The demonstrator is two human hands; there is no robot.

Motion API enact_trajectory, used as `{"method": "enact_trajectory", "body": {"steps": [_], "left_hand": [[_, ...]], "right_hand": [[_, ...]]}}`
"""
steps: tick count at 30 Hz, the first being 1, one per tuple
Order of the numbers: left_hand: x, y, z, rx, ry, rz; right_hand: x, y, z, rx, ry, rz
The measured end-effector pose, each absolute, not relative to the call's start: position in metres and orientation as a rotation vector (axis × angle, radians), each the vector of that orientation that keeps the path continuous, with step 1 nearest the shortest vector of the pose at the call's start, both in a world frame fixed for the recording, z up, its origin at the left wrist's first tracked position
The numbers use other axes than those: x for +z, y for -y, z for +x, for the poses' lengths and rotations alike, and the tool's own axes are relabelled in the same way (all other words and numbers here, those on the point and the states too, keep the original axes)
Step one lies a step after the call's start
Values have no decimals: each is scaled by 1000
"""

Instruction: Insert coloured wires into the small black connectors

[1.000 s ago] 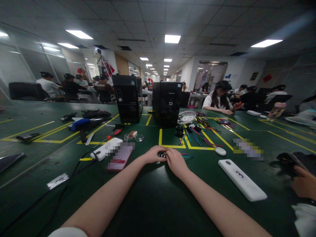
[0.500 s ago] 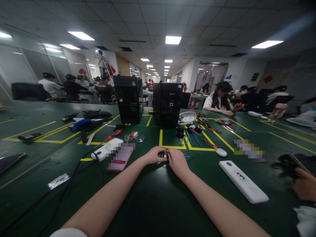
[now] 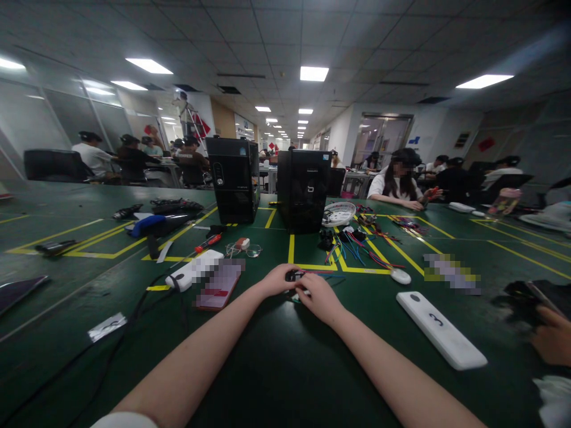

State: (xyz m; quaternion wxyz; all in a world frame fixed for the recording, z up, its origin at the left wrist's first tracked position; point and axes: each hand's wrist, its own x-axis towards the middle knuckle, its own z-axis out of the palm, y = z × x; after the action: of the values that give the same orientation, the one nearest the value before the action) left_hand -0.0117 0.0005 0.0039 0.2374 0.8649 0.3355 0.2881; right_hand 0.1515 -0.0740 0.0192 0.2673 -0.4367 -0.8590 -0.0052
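Observation:
Above the green table, my left hand (image 3: 277, 280) pinches a small black connector (image 3: 293, 275). Thin red and blue wires (image 3: 328, 274) run out from it to the right. Close beside it, my right hand (image 3: 319, 296) has its fingers bent together at the connector's near side. Beneath those fingertips shows a small whitish piece (image 3: 295, 295), too small to name. The right fingers hide part of both things.
Two black computer towers (image 3: 232, 190) (image 3: 307, 196) stand ahead. A white basket (image 3: 339, 213) and loose coloured wires (image 3: 352, 244) lie beyond my right hand. White power banks (image 3: 439, 327) (image 3: 196, 267), a phone (image 3: 220, 285), glasses (image 3: 253, 251) and a screwdriver (image 3: 207, 242) lie around. Another person's hand (image 3: 553, 333) is at right.
My right hand has shifted slightly down and its fingers have come off the top of the connector. More of the connector and its wires shows now. The left hand stays nearly where it was.

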Motion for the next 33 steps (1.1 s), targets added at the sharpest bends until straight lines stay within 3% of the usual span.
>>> {"method": "enact_trajectory", "body": {"steps": [13,33], "left_hand": [[6,-1,-14,714,-838,2442],[10,0,-14,675,-847,2448]], "right_hand": [[17,58,169,-240,2240,-1333],[8,57,164,-172,2123,-1385]]}}
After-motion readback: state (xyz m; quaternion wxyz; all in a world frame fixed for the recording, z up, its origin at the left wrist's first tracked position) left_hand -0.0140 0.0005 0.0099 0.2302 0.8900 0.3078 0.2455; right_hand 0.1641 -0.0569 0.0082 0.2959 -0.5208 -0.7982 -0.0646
